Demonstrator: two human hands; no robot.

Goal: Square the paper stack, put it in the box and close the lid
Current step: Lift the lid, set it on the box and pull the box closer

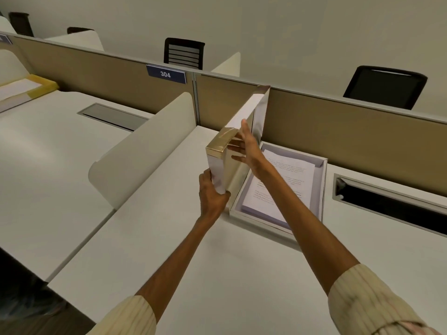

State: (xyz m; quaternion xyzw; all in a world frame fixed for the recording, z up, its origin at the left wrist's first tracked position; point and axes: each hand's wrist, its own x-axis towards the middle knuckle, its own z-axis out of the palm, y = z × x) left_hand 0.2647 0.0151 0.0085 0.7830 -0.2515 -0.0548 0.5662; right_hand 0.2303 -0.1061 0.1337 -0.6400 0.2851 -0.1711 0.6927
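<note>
A white box (262, 220) sits open on the desk, and the paper stack (287, 180) with printed text lies flat inside it. Its lid (244, 112), white with gold edges, stands almost upright along the box's left side. My left hand (212, 193) grips the lid's near lower corner from the outside. My right hand (246, 147) presses on the lid's inner face, fingers spread, with my forearm crossing over the box and hiding part of the paper.
A beige partition (350, 122) runs behind the box, carrying a blue sign reading 304 (166, 74). A curved white divider (142, 151) stands at the left. A cable slot (391, 204) opens in the desk at the right. Another gold-edged box (36, 87) lies far left. Black chairs stand beyond.
</note>
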